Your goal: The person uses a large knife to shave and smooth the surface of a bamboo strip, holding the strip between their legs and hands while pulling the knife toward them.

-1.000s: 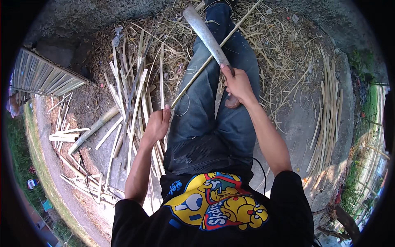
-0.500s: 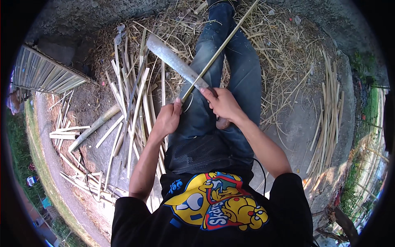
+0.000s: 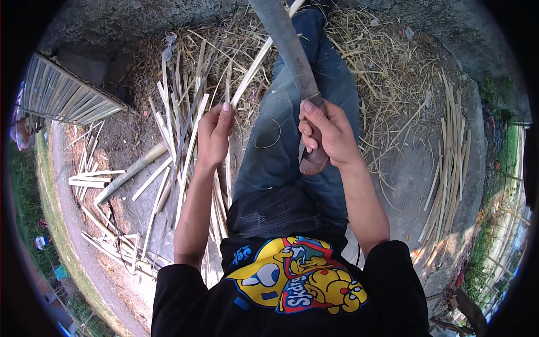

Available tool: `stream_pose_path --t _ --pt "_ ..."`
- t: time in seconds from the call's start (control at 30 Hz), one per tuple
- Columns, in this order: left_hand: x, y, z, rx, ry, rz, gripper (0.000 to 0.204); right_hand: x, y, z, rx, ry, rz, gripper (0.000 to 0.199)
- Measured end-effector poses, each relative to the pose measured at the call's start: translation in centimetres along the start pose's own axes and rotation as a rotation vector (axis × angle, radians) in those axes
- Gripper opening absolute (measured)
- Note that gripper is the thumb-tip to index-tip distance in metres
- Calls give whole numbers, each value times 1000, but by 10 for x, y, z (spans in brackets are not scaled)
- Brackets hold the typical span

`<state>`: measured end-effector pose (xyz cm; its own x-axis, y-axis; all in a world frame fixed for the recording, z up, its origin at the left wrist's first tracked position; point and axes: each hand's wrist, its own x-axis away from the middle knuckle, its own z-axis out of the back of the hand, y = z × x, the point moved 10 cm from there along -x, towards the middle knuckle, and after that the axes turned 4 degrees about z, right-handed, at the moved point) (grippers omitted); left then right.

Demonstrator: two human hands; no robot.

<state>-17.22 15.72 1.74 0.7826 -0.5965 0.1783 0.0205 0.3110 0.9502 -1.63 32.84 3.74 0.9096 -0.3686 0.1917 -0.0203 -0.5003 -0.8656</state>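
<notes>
My right hand [image 3: 332, 132] is closed round the dark wooden handle of a machete [image 3: 296, 59]. Its broad grey blade points up and away, leaning left, and its tip runs out at the top edge. My left hand [image 3: 215, 132] pinches the near end of a long pale bamboo strip [image 3: 254, 67]. The strip slants away to the upper right and passes behind the blade, apart from the handle. Below both lie my outstretched legs in blue jeans [image 3: 269, 121], with a thin curled shaving [image 3: 279, 135] on the left thigh.
Many split bamboo strips [image 3: 163, 123] and a thicker bamboo pole [image 3: 132, 171] lie to my left. Another bundle of strips [image 3: 449, 163] rests at the right. Shavings [image 3: 387, 84] cover the ground around my feet. A slatted bamboo panel [image 3: 70, 92] stands far left, below a rough wall [image 3: 140, 25].
The machete has come off the strip and swung upright, its blade moving up and right. My left hand has moved left and slightly up with the strip, which now shows a paler face.
</notes>
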Motion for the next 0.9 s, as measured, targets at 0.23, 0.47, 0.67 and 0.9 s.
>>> stream_pose_path --t 0.23,0.47,0.67,0.9 --pt "-23 90 -48 494 50 -286 48 0 -73 -29 335 59 508 25" --pt "-14 63 -114 944 20 -210 44 -4 -54 -12 409 91 527 34" --pt "26 2 -69 84 -142 12 33 4 -41 70 769 308 360 25" --pt "20 73 45 -914 550 -808 78 9 -43 141 996 269 287 25"
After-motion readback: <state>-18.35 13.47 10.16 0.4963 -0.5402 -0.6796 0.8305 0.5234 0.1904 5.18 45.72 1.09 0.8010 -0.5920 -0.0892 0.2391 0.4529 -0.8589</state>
